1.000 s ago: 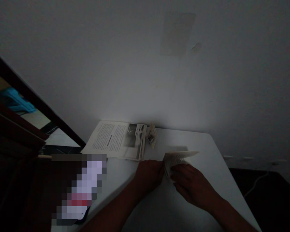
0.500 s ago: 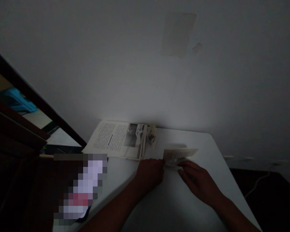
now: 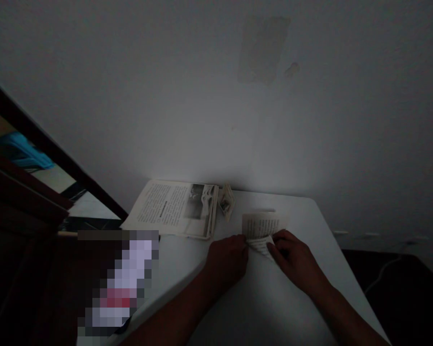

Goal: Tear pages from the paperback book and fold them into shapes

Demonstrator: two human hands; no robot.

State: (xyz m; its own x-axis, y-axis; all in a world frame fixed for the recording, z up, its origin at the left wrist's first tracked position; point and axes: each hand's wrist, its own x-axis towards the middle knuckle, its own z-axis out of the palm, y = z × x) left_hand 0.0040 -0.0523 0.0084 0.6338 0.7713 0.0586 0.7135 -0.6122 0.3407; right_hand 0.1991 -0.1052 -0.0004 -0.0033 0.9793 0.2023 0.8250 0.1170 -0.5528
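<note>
Between my hands is a small sheet of printed paper (image 3: 261, 225), its lower part folded up at a slant. My left hand (image 3: 226, 259) is closed on the paper's left edge, with the fingertips partly hidden. On the other side, my right hand (image 3: 292, 254) pinches the lower right flap between thumb and fingers. Beyond my left hand lies an open-faced stack of printed pages (image 3: 173, 209) with a grey picture on its top page. A small folded paper piece (image 3: 226, 203) shaped like a diamond stands against the stack's right side.
The white table (image 3: 296, 206) meets a pale wall (image 3: 187, 96) at the back. A phone-like object (image 3: 126, 278), blurred out, sits at the table's left edge. A dark sloping frame (image 3: 57, 149) rises at left. A cable (image 3: 384, 274) hangs at the right.
The paper's upper part has tipped back so its printed face shows more. My right hand has drawn the lower flap up and over at a slant. My left hand has barely moved.
</note>
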